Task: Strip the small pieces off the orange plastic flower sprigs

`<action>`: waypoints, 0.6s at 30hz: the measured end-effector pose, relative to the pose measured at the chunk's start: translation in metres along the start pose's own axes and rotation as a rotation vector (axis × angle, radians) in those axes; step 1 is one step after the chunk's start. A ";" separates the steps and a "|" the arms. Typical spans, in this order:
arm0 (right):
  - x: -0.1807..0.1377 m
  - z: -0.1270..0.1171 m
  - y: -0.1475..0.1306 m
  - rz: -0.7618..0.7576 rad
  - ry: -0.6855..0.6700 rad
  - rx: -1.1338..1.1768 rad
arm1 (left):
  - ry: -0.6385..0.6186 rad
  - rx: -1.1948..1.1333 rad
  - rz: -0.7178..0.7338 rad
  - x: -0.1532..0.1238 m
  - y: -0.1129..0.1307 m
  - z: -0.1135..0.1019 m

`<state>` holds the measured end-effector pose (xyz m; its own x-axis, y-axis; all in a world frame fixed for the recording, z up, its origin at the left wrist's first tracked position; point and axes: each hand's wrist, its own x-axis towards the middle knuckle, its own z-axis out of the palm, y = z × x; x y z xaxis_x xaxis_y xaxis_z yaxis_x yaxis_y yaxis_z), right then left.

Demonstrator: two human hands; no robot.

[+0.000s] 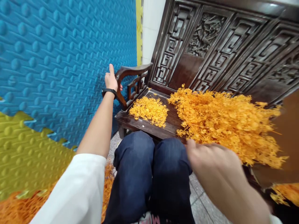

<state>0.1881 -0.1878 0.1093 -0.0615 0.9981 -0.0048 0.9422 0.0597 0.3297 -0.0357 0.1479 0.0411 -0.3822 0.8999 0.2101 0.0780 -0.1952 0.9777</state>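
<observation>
A big blue mat (58,62) with bumps fills the upper left of the frame. On the upper right we see a dark wood bench (173,123) with a carved back, and its seat runs through the middle. A big fluffy pile of orange-yellow flowers (221,121) sits on the seat, right of the middle. Our legs (137,174), in blue jeans, are at the bottom middle. A yellow mat (30,149) is at the lower left, with darker orange fluff (18,208) below it. Our right hand (215,158) is at the lower right, in front of the big pile; it is curled and blurry, so we can't tell if it holds or touches anything. A smaller pile of yellow flowers (149,110) lies on the seat in the middle, apart from the big one. Our left hand (111,79) is left of the middle, thumb up, at the bench's curvy arm (134,71); we can't tell if its fingers grip the wood. Our two hands are well apart. A thin black band (109,91) goes around our left wrist.
</observation>
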 end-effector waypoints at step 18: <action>0.256 0.076 0.060 -0.059 -0.018 -0.075 | 0.299 0.390 0.283 -0.019 0.027 -0.001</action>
<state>0.2536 0.0722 0.0562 -0.1098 0.9930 -0.0436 0.9097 0.1181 0.3981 -0.0272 0.1251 0.0630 -0.5364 0.6731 0.5091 0.5278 -0.2031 0.8247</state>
